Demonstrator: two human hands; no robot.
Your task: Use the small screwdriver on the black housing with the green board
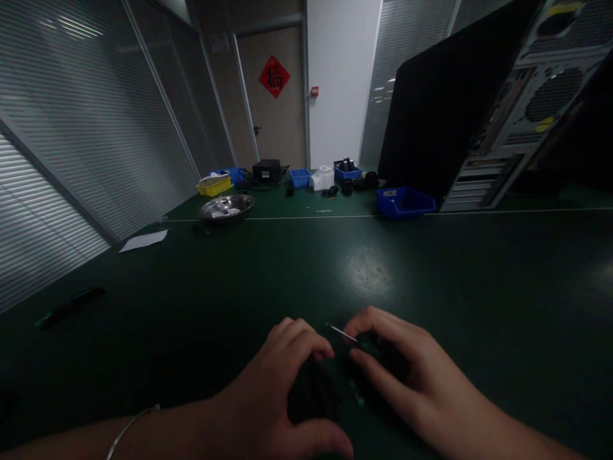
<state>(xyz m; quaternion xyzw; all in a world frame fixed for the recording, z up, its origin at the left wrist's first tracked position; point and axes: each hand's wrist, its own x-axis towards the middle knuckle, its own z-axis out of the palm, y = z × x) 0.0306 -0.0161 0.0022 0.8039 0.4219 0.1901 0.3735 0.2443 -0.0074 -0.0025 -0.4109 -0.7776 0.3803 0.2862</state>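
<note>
My right hand [407, 367] pinches a screwdriver between thumb and fingers; its thin metal shaft [341, 332] points left, toward my other hand, and the dark greenish handle is mostly hidden in the palm. My left hand [292, 383] is curved in a C shape around a black object [320, 390], low over the table. That object is too dark to make out its kind. Just below my right fingertips a small green piece [357, 392] shows, blurred.
A dark long tool [71, 306] lies at left on the green table [215, 281], near a white paper [143, 240]. Farther back are a metal bowl [227, 207], a yellow bin [214, 186], a blue bin [405, 202], and a large computer case [440, 108].
</note>
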